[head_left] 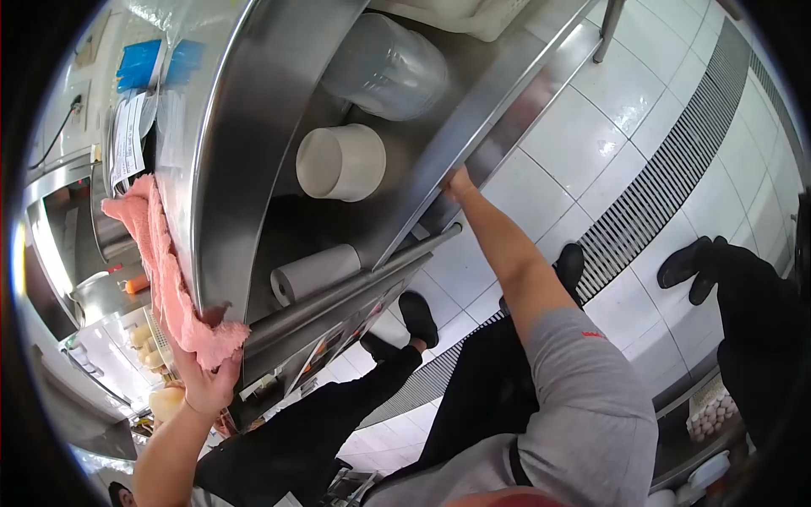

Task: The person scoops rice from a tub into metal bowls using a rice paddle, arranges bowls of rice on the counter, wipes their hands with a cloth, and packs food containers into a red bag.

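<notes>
Left hand (207, 382) clamped on pink cloth (156, 253) at the steel worktop's (203, 97) edge, right hand (458, 182) against the lower shelf (410, 169), grip unclear, white tiled floor (587, 127) beyond it

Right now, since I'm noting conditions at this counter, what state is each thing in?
Pink cloth: crumpled, held
Left grip: closed on the cloth
Right grip: at the steel shelf edge, fingers mostly hidden
Paper roll: wound up
White tub: open or lidded, can't tell
Clear container: contents unclear
</notes>
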{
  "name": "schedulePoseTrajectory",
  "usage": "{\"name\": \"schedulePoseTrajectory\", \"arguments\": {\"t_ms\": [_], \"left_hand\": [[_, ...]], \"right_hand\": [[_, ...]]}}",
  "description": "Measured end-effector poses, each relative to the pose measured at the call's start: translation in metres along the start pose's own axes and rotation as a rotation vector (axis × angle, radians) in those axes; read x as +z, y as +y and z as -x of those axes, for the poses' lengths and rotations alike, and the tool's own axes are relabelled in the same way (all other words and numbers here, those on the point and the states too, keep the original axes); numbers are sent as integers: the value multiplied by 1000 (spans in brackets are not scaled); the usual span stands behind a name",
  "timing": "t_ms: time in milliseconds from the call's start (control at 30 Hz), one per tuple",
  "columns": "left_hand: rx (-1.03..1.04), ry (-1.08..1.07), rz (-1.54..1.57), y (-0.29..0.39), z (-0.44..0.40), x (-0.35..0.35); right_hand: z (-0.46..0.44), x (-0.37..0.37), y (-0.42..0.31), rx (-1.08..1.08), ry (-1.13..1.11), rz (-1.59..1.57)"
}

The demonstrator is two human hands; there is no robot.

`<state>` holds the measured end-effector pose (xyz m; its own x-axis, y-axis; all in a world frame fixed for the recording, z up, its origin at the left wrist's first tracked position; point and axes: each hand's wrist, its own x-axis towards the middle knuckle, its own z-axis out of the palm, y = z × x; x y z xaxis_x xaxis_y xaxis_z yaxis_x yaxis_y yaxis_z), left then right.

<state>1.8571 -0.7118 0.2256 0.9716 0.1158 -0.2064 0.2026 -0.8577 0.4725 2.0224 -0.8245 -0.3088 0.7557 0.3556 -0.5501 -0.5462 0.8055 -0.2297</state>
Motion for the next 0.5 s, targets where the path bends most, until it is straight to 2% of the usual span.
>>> {"name": "schedulePoseTrajectory", "arguments": {"t_ms": [33, 100, 167, 233, 367, 433, 467, 500], "left_hand": [[24, 7, 29, 0, -2, 2], [37, 1, 64, 1, -4, 5], [8, 7, 53, 4, -6, 6], [23, -11, 72, 9, -11, 8], [68, 25, 103, 10, -13, 13], [68, 40, 122, 11, -14, 14], [81, 27, 96, 11, -14, 12], [92, 14, 70, 11, -14, 11]], "right_hand": [[10, -6, -8, -2, 8, -1], [52, -26, -30, 100, 138, 214], [85, -60, -33, 86, 86, 166], [132, -72, -52, 122, 219, 209], [182, -103, -64, 114, 331, 197], [191, -98, -66, -853, 826, 1444], [203, -56, -91, -1033, 726, 1463], [199, -30, -99, -1075, 482, 1511]]}}
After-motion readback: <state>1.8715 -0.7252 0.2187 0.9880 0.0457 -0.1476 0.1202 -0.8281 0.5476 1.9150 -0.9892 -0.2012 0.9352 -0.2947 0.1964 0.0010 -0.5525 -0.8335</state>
